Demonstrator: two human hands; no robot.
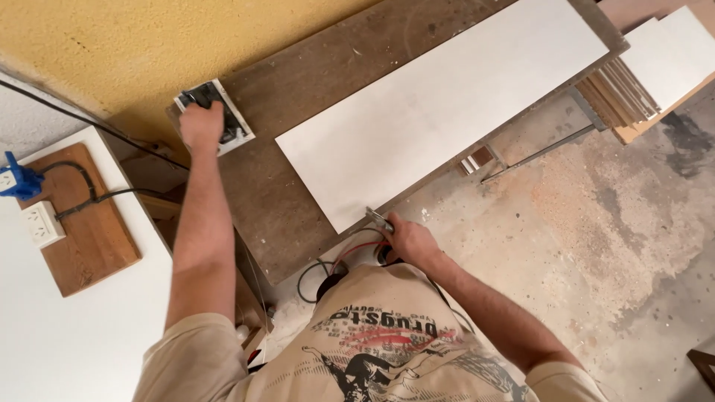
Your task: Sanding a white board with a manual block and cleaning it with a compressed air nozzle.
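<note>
My left hand (201, 123) reaches far out over a brown workbench (298, 112) and rests inside a small white tray (240, 134) of dark parts near the wall; I cannot tell whether it grips anything. My right hand (410, 242) is at the bench's near edge, closed around a dark tool with a metal tip (378, 218) and red and black cables (350, 253) hanging below it. A long white board (447, 97) lies flat on the bench, its near corner just beside my right hand.
A white table (67, 327) at the left carries a wooden plate (93, 238) with a white socket (41, 223) and a blue plug (18, 181). Stacked panels (655, 67) lie at the upper right. The floor (596, 223) is dusty concrete.
</note>
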